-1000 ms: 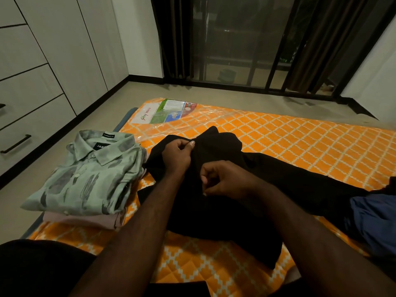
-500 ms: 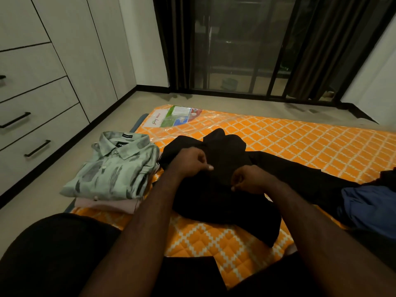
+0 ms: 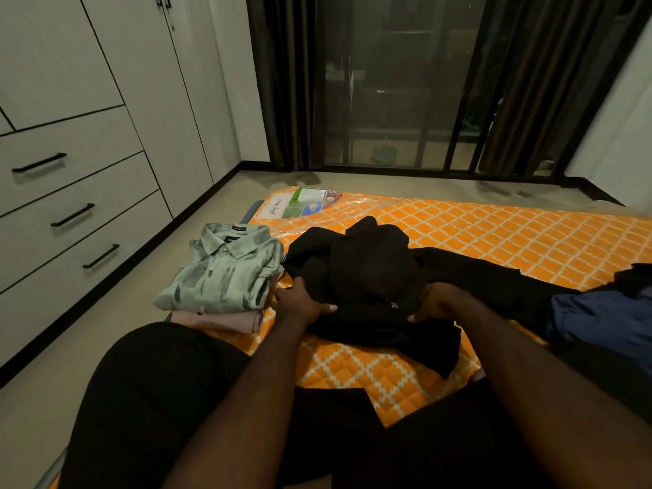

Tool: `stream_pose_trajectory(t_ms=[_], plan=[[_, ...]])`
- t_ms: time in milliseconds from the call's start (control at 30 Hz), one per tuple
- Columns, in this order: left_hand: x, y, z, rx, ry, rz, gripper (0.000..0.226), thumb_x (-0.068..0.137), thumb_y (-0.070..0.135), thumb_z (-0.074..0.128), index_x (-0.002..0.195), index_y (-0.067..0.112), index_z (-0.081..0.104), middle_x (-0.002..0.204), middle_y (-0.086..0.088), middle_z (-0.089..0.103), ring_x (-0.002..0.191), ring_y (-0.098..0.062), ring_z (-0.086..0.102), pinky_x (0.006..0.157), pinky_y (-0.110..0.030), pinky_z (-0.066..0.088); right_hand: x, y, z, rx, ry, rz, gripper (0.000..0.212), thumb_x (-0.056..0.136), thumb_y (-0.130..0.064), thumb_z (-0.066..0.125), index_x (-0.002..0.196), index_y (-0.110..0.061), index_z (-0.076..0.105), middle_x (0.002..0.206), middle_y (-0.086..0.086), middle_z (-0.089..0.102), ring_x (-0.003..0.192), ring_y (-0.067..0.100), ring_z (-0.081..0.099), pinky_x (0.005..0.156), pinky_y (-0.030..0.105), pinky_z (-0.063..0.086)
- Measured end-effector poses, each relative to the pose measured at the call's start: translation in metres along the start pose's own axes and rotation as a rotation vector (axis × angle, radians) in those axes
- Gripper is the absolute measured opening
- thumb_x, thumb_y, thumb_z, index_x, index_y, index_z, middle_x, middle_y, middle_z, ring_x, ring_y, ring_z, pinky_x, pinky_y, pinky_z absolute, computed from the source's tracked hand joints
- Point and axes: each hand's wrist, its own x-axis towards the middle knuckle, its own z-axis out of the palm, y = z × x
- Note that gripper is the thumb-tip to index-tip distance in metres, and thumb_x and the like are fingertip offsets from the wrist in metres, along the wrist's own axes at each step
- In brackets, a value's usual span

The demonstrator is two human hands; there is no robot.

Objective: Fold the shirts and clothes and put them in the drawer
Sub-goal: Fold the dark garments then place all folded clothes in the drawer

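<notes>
Shirts come first: at your 10 o'clock a green shirt (image 3: pixel 225 270) lies folded on a pink one (image 3: pixel 225 320), so two look done and stacked near the mattress (image 3: pixel 494 241) edge. None has reached a drawer (image 3: pixel 84 241); all three you can see stand closed at 9 o'clock.

At 12 o'clock the black shirt (image 3: pixel 374 277) lies half-folded on the mattress. Your left hand (image 3: pixel 300 303) grips its left edge, thumb on top and fingers curled under the cloth. Your right hand (image 3: pixel 437 305) pinches the right side near a small tag, fingers bent round the fabric. I judge this fold is midway, with the sleeve trailing off toward 2 o'clock.

At 3 o'clock a blue garment (image 3: pixel 599 319) lies loose and unfolded, so at least that one waits.

You sit on an orange quilted mattress wrapped in clear plastic, laid on a pale floor. Wardrobe doors rise at 10 o'clock; dark curtains (image 3: pixel 282 82) and a glass door (image 3: pixel 388 82) fill 12 o'clock.
</notes>
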Motion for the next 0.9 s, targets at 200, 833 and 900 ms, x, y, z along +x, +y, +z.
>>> stream_pose_trajectory(t_ms=[200, 833, 900], plan=[[-0.005, 0.0, -0.005, 0.098, -0.099, 0.165, 0.112, 0.062, 0.025, 0.096, 0.153, 0.022, 0.031, 0.148, -0.014, 0.045, 0.136, -0.037, 0.045, 0.104, -0.042, 0.045, -0.005, 0.011, 0.002, 0.108, 0.092, -0.048, 0.046, 0.09, -0.012, 0.076, 0.134, -0.019, 0.062, 0.139, 0.009, 0.058, 0.123, 0.027, 0.059, 0.101, 0.039, 0.053], [-0.011, -0.023, 0.011, -0.189, 0.238, 0.039, 0.037, 0.092, 0.023, 0.068, 0.12, 0.003, 0.055, 0.124, -0.022, 0.061, 0.113, -0.04, 0.058, 0.09, -0.043, 0.046, 0.017, 0.046, 0.027, 0.4, 0.113, 0.15, 0.057, 0.082, -0.025, 0.084, 0.13, -0.004, 0.062, 0.124, 0.016, 0.064, 0.113, 0.034, 0.064, 0.098, 0.047, 0.055], [-0.013, -0.023, 0.015, -0.21, 0.27, 0.081, 0.028, 0.094, 0.026, 0.066, 0.112, 0.006, 0.058, 0.114, -0.019, 0.065, 0.104, -0.037, 0.06, 0.082, -0.041, 0.046, 0.017, 0.046, 0.023, 0.375, 0.217, 0.143, 0.039, 0.09, -0.024, 0.072, 0.123, -0.006, 0.064, 0.116, 0.015, 0.065, 0.103, 0.032, 0.066, 0.093, 0.047, 0.058]])
